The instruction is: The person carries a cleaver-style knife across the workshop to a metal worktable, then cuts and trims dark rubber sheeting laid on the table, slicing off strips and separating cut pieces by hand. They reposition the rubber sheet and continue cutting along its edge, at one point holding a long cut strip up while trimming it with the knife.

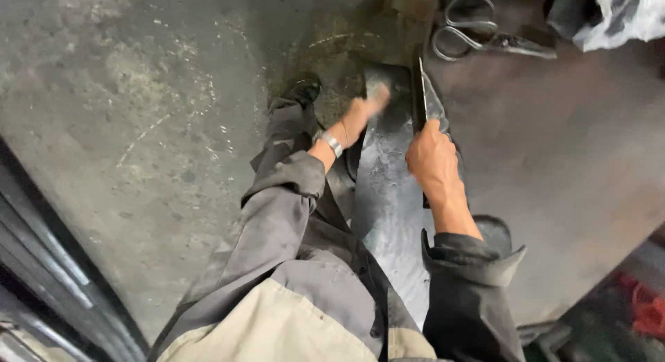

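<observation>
Grey stained concrete floor carries a long dark metal strip, its long axis running away from the person. The right hand grasps a flat blade-like tool at the strip's right edge. The left hand, blurred, lies on the strip's far end; its grip I cannot tell. Large shears lie beyond, well apart.
</observation>
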